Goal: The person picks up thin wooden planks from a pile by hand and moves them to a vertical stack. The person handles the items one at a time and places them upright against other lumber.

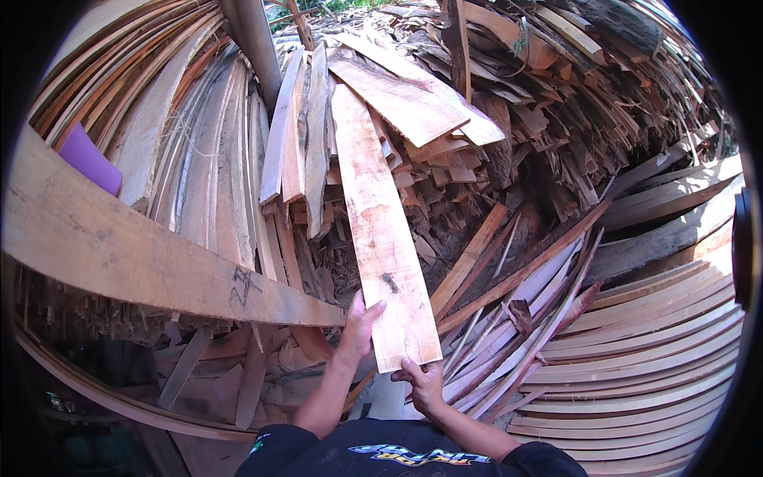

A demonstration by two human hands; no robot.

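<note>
A long pale wooden board point(381, 238) with dark stains reaches from my hands up to the wood pile ahead, its far end resting among other boards. My left hand point(361, 326) grips its left edge, thumb lying on the upper face and fingers hidden beneath. At the near end, my right hand point(423, 381) holds the lower right corner, with the thumb on the edge and fingers curled under. Two wide planks point(405, 99) lie on the pile just past the board, and several narrow slabs point(302, 143) lean to its left.
A thick beam point(159, 254) crosses at my left, with a purple piece point(91, 163) behind it. Stacked planks point(644, 366) fill the right side, with loose strips point(509, 342) beside them. A large heap of offcuts point(572, 111) rises at the back right. A post point(253, 48) stands at the back left.
</note>
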